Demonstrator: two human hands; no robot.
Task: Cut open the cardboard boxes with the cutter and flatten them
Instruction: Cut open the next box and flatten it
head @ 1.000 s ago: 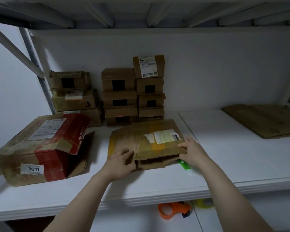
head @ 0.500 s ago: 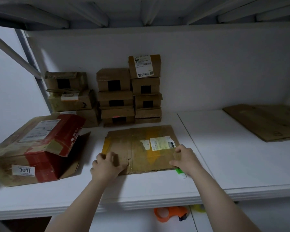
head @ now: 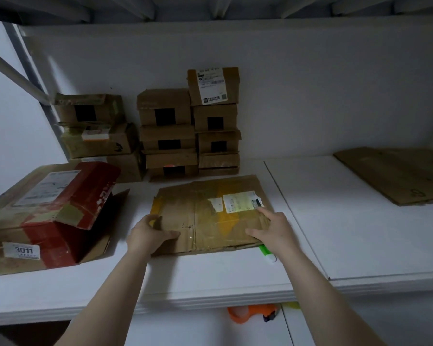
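Observation:
A flattened brown cardboard box (head: 208,216) with a white label and yellow tape lies on the white shelf (head: 235,275) in front of me. My left hand (head: 148,233) rests on its near left corner, thumb on top and fingers at the edge. My right hand (head: 273,231) presses flat on its near right corner with fingers spread. A green and white cutter (head: 267,253) pokes out from under that corner beside my right wrist. A large box with red tape (head: 48,216), numbered 3011, sits at the left with a flap hanging open.
Several small cardboard boxes (head: 190,131) are stacked against the back wall, with more (head: 98,136) to their left. A flattened cardboard sheet (head: 395,173) lies at the back right. An orange tape dispenser (head: 250,313) sits on the lower shelf.
The half-collapsed box has been pressed down flat onto the shelf. Both hands slid onto its near corners, and my right hand opened out flat.

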